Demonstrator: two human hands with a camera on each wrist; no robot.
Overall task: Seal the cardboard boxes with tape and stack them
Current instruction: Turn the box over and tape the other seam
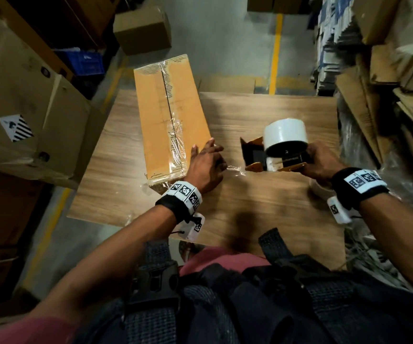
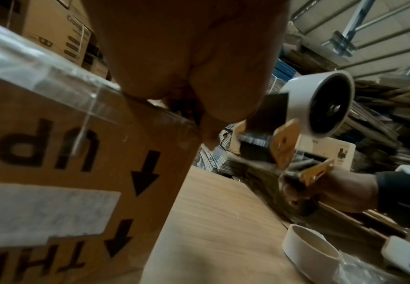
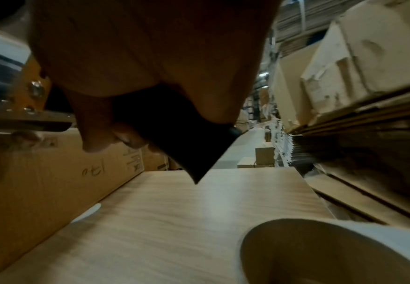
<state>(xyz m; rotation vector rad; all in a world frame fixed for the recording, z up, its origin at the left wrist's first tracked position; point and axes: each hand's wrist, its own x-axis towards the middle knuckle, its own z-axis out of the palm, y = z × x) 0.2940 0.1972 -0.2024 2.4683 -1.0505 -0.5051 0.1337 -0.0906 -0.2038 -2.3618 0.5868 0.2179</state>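
A long cardboard box (image 1: 165, 115) lies on the wooden table (image 1: 262, 207), with clear tape running along its top seam. My left hand (image 1: 205, 152) rests with fairly straight fingers on the box's near right corner (image 2: 53, 153). A wrinkled strand of clear tape (image 1: 235, 170) runs from under that hand to the tape dispenser (image 1: 275, 155). My right hand (image 1: 322, 162) grips the dispenser's black handle (image 3: 187, 144) just right of the box. The dispenser carries a white tape roll (image 2: 315, 107). Its blade end points at my left hand.
A spare white tape roll (image 2: 308, 253) lies on the table under my right wrist. Large cartons (image 1: 26, 108) stand close on the left and flattened cardboard (image 1: 386, 83) is piled on the right. A small box (image 1: 142, 29) sits on the floor beyond the table.
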